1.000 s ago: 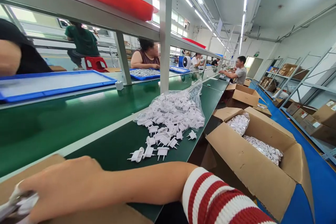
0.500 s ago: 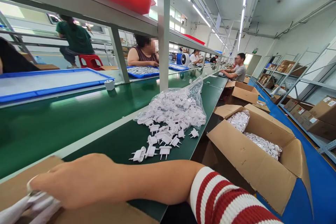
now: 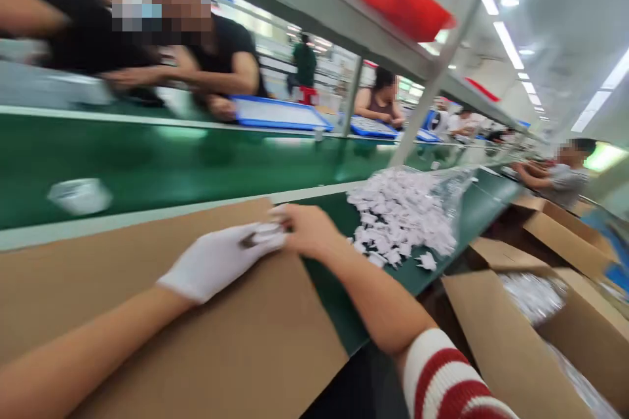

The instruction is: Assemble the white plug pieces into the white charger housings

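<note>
My left hand wears a white glove and lies on a brown cardboard sheet at the near edge of the green bench. My bare right hand meets the gloved fingertips, and both pinch a small white part that motion blur keeps me from naming. A heap of small white plastic plug parts spills from a clear bag just right of my hands.
A green conveyor belt runs behind the cardboard, with a white item on it. People work at blue trays across the belt. Open cardboard boxes with bagged parts stand at the right.
The view has swung left. My right hand moved right over the cardboard, and the gloved left hand, earlier at the frame's lower left corner, now shows fully and meets it.
</note>
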Motion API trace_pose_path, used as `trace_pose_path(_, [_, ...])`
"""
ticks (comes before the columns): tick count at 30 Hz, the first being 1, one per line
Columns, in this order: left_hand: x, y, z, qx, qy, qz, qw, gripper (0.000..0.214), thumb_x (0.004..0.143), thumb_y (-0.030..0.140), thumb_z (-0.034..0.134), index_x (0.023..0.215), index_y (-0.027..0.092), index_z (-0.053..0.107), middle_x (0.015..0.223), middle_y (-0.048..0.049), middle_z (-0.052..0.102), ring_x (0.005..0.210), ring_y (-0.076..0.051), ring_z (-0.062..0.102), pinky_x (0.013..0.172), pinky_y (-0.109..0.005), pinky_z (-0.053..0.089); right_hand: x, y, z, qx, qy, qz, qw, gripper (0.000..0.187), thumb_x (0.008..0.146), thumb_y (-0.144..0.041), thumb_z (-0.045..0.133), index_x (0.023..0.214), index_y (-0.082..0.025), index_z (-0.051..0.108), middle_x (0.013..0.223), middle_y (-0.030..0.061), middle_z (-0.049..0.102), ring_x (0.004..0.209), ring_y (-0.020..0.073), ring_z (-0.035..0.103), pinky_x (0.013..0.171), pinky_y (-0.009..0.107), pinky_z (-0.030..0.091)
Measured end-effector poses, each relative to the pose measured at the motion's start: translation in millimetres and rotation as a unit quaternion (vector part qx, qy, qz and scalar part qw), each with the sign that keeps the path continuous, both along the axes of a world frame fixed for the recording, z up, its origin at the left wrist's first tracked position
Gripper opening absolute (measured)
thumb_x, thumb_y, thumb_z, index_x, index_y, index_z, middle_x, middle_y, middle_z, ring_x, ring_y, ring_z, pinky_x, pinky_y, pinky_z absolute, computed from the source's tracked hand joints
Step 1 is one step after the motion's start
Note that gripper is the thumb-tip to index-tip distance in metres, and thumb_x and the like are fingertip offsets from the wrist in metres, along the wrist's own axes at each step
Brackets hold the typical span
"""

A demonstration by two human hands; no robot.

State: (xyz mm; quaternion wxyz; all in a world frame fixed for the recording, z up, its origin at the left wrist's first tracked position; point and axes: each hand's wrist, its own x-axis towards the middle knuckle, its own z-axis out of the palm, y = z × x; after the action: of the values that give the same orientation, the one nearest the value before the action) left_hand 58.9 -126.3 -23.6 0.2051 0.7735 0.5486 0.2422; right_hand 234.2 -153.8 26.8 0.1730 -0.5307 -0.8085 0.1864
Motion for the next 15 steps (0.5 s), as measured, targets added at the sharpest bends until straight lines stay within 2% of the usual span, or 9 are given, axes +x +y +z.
trace_pose_path(2, [-22, 0, -0.4, -0.022, -0.003, 0.047, 0.999, 0.031, 0.09, 0.055, 0.066, 0.098, 0.026, 0.075, 0.109, -0.0023, 0.079, 0.106, -0.028, 0.072, 0.093, -0.031, 0.052, 18, 1, 11.0, 0.003, -0.046, -0.05, 0.998, 0.06, 0.078, -0.024, 0.085, 0.134, -0.027, 0.064, 0.141, 0.0051, 0.067, 0.116, 0.0216, 0.069, 0.093, 0.03, 0.054])
trace_pose_path(3, [-32, 5, 1.1, -0.026, -0.012, 0.091, 0.995, 0.034, 0.088, 0.056, 0.066, 0.098, 0.025, 0.075, 0.108, -0.0034, 0.079, 0.103, -0.027, 0.072, 0.09, -0.03, 0.051, 27, 5, 17.2, 0.001, -0.104, -0.088, 0.991, 0.061, 0.075, -0.023, 0.087, 0.132, -0.028, 0.065, 0.143, 0.0068, 0.065, 0.119, 0.0243, 0.068, 0.095, 0.033, 0.055])
trace_pose_path(5, [-52, 24, 6.5, -0.008, -0.023, 0.171, 0.985, 0.038, 0.088, 0.056, 0.063, 0.1, 0.021, 0.074, 0.107, -0.0054, 0.079, 0.097, -0.024, 0.071, 0.084, -0.028, 0.05, 41, 11, 27.3, -0.035, -0.235, -0.139, 0.961, 0.055, 0.07, -0.018, 0.088, 0.122, -0.026, 0.071, 0.132, 0.0107, 0.07, 0.12, 0.0307, 0.069, 0.096, 0.039, 0.055])
trace_pose_path(7, [-72, 42, 14.0, 0.019, -0.005, 0.223, 0.975, 0.046, 0.094, 0.056, 0.052, 0.103, 0.016, 0.073, 0.108, -0.007, 0.077, 0.097, -0.021, 0.069, 0.083, -0.027, 0.047, 46, 13, 31.9, -0.085, -0.308, -0.164, 0.933, 0.044, 0.068, -0.008, 0.084, 0.108, -0.024, 0.077, 0.117, 0.013, 0.076, 0.113, 0.0336, 0.073, 0.092, 0.041, 0.056])
trace_pose_path(9, [-89, 57, 21.5, 0.03, 0.026, 0.244, 0.969, 0.055, 0.098, 0.057, 0.044, 0.108, 0.011, 0.072, 0.107, -0.0086, 0.075, 0.096, -0.019, 0.067, 0.082, -0.029, 0.044, 44, 10, 30.8, -0.105, -0.316, -0.166, 0.928, 0.031, 0.069, -0.001, 0.08, 0.094, -0.021, 0.078, 0.107, 0.0139, 0.078, 0.106, 0.0323, 0.075, 0.088, 0.039, 0.056])
trace_pose_path(11, [-103, 68, 27.6, 0.016, 0.049, 0.243, 0.969, 0.059, 0.095, 0.06, 0.048, 0.111, 0.008, 0.072, 0.102, -0.0107, 0.074, 0.09, -0.02, 0.064, 0.08, -0.031, 0.045, 39, 8, 27.3, -0.096, -0.293, -0.162, 0.937, 0.024, 0.072, 0.001, 0.077, 0.083, -0.019, 0.077, 0.101, 0.014, 0.079, 0.102, 0.0289, 0.076, 0.084, 0.035, 0.054])
trace_pose_path(13, [-115, 78, 32.0, -0.016, 0.093, 0.253, 0.963, 0.063, 0.094, 0.063, 0.045, 0.108, 0.008, 0.072, 0.096, -0.0097, 0.073, 0.088, -0.022, 0.061, 0.081, -0.031, 0.046, 37, 9, 25.8, -0.091, -0.269, -0.164, 0.945, 0.022, 0.072, 0.003, 0.077, 0.077, -0.018, 0.074, 0.096, 0.0127, 0.079, 0.097, 0.0252, 0.076, 0.081, 0.032, 0.052])
trace_pose_path(15, [-125, 83, 35.6, -0.026, 0.11, 0.255, 0.96, 0.064, 0.089, 0.064, 0.049, 0.105, 0.007, 0.072, 0.091, -0.0102, 0.071, 0.088, -0.025, 0.061, 0.084, -0.034, 0.048, 41, 11, 27.7, -0.093, -0.245, -0.169, 0.95, 0.022, 0.07, 0.001, 0.08, 0.074, -0.019, 0.072, 0.092, 0.0109, 0.078, 0.092, 0.0242, 0.075, 0.079, 0.032, 0.052])
